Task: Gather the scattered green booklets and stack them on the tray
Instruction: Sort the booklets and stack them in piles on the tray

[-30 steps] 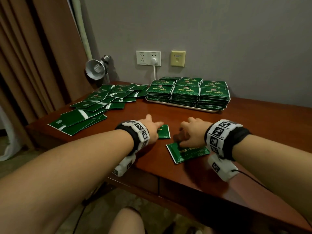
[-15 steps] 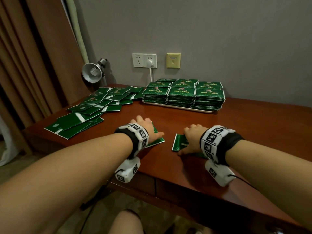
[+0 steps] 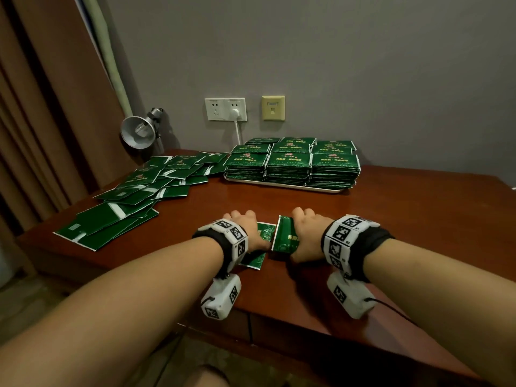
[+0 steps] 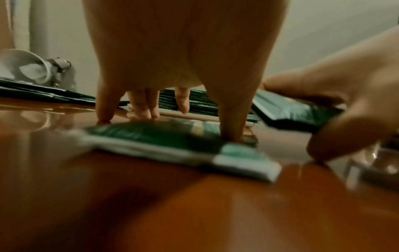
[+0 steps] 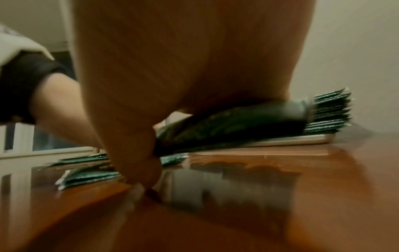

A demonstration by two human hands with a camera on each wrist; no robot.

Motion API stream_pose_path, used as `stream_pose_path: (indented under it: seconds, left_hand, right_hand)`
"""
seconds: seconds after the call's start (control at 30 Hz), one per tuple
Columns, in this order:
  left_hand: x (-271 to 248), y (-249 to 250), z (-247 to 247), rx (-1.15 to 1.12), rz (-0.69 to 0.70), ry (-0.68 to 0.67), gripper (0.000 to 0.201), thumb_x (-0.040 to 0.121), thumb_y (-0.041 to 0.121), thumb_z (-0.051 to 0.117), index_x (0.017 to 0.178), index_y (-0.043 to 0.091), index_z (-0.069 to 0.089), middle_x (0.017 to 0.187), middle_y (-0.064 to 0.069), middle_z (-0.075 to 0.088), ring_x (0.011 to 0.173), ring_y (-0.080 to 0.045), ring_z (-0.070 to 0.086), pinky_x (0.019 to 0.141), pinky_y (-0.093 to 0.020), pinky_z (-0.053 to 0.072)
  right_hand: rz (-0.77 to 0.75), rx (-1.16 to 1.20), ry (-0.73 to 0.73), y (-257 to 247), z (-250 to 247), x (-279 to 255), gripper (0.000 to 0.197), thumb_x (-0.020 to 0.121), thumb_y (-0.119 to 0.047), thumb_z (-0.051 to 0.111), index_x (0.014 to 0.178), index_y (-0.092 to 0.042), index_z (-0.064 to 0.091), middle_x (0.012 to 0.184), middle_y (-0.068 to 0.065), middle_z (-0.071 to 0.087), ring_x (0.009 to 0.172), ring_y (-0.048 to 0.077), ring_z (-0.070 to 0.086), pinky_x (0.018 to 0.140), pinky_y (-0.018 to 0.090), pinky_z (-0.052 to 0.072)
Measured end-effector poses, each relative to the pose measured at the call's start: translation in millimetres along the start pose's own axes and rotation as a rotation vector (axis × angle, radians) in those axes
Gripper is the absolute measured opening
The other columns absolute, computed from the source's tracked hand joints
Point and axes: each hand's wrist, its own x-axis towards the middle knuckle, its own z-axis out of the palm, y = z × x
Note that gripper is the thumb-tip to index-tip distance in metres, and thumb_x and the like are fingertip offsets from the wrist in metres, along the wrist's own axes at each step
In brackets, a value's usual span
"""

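No legible text anywhere. Gold print on the covers of the stacked green booklets [image 3: 289,159] too small and blurred to read. Black-and-white square code markers on the wristbands [image 3: 346,238], without letters or numbers.

Hotel-like room (or home): wooden desk [image 3: 391,219], brown curtain [image 3: 42,107], wall sockets [image 3: 225,109], clip lamp [image 3: 138,132].
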Motion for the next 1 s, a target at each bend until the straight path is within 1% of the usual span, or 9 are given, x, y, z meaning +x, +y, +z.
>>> stream_pose_path:
  seconds: [0.07,0.2,0.33,0.47,0.57,0.67,0.77,0.83,1.0]
  left_hand:
    - [4,3,0,-0.024,-0.011,0.01,0.079,0.063,0.055,0.078,0.122,0.021,0.039,0.121,-0.009,0.047,0.112,-0.03,0.046,0.095,-0.044,0.044]
    - [3,5,-12,-0.009,0.009,-0.137,0.095,0.061,0.044,0.084,0.136,0.016,0.032,0.126,-0.013,0.047,0.108,-0.032,0.054,0.089,-0.043,0.054]
    - [0,4,-9,-0.009,0.093,-0.157,0.076,0.067,0.033,0.081,0.13,0.028,0.038,0.128,-0.008,0.029,0.103,-0.032,0.054,0.085,-0.04,0.056]
    - [-3,3,-3,0.018,0.21,-0.125,0.068,0.065,0.035,0.081,0.117,0.03,0.037,0.116,-0.005,0.033,0.093,-0.027,0.053,0.078,-0.039,0.055]
    - [0,-1,-9,0.093,0.291,-0.012,0.087,0.058,0.051,0.082,0.125,0.031,0.032,0.115,-0.004,0.044,0.103,-0.025,0.049,0.086,-0.041,0.048]
    - [10,-5,-29,0.186,0.383,0.139,0.096,0.061,0.043,0.083,0.136,0.029,0.025,0.12,0.0,0.048,0.111,-0.024,0.047,0.094,-0.043,0.039]
    - [28,-10,-55,0.213,0.439,0.194,0.096,0.068,0.029,0.08,0.144,0.028,0.021,0.127,0.002,0.049,0.116,-0.023,0.043,0.102,-0.046,0.034]
    - [46,-13,-74,0.213,0.441,0.212,0.092,0.071,0.03,0.08,0.145,0.029,0.024,0.125,0.002,0.051,0.117,-0.023,0.043,0.105,-0.045,0.032]
    - [103,-13,-118,0.237,0.447,0.264,0.092,0.071,0.034,0.081,0.146,0.029,0.029,0.142,0.003,0.045,0.128,-0.023,0.039,0.109,-0.047,0.029]
  right_hand:
    - [-0.026,-0.028,0.034,3,1,2,0.077,0.065,-0.059,0.073,0.119,-0.019,0.037,0.114,0.004,0.044,0.104,0.024,0.052,0.087,0.041,0.049]
    - [-0.027,-0.081,0.084,10,2,4,0.074,0.068,-0.061,0.067,0.124,-0.021,0.04,0.114,0.003,0.043,0.108,0.024,0.046,0.09,0.041,0.045]
    - [-0.044,-0.071,0.107,17,-6,9,0.077,0.069,-0.059,0.066,0.132,-0.024,0.039,0.117,0.003,0.044,0.111,0.025,0.044,0.093,0.043,0.044]
    - [-0.051,-0.055,0.117,21,-13,13,0.085,0.068,-0.062,0.066,0.138,-0.026,0.034,0.121,0.004,0.043,0.117,0.027,0.043,0.095,0.044,0.044]
    - [-0.039,-0.041,0.123,24,-19,17,0.089,0.068,-0.062,0.068,0.141,-0.025,0.031,0.126,0.005,0.043,0.122,0.027,0.04,0.097,0.045,0.043]
    - [-0.025,-0.011,0.157,28,-30,25,0.089,0.07,-0.056,0.072,0.14,-0.022,0.029,0.129,0.005,0.045,0.121,0.027,0.041,0.097,0.044,0.044]
    - [0.01,0.068,0.203,34,-47,38,0.079,0.073,-0.048,0.074,0.132,-0.019,0.03,0.121,0.004,0.049,0.11,0.024,0.046,0.091,0.042,0.047]
    - [0.038,0.11,0.222,39,-60,53,0.072,0.072,-0.044,0.076,0.123,-0.02,0.031,0.112,0.003,0.05,0.102,0.023,0.047,0.087,0.041,0.049]
    - [0.066,0.115,0.252,56,-96,109,0.07,0.069,-0.046,0.078,0.115,-0.018,0.033,0.106,0.004,0.051,0.098,0.025,0.045,0.084,0.041,0.048]
